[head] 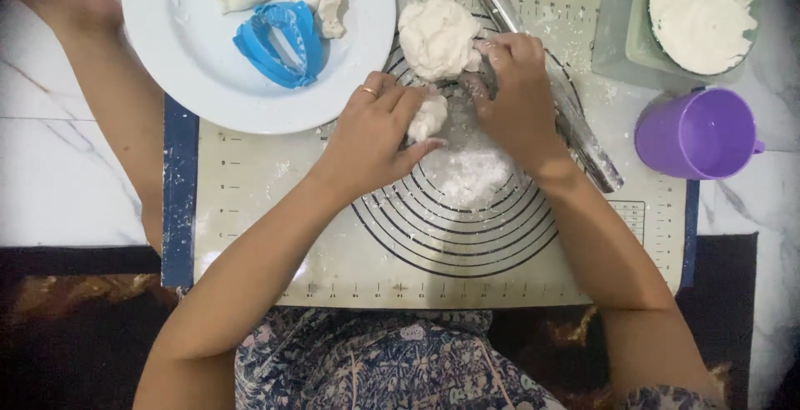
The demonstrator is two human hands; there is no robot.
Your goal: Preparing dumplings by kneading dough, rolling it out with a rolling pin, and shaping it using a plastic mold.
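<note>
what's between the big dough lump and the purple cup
In the head view, the metal rolling pin lies slantwise between the big dough lump and the purple cup, with the right hand resting over it.

No packages, labels, signs or screens show here. The nearest thing to one is the beige silicone baking mat (275,235) with a dark blue border, printed with black concentric circles and ruler marks.

A plate (167,60) lies left on the mat (250,210), dough (435,37) centre, cup (696,133) right.
</note>
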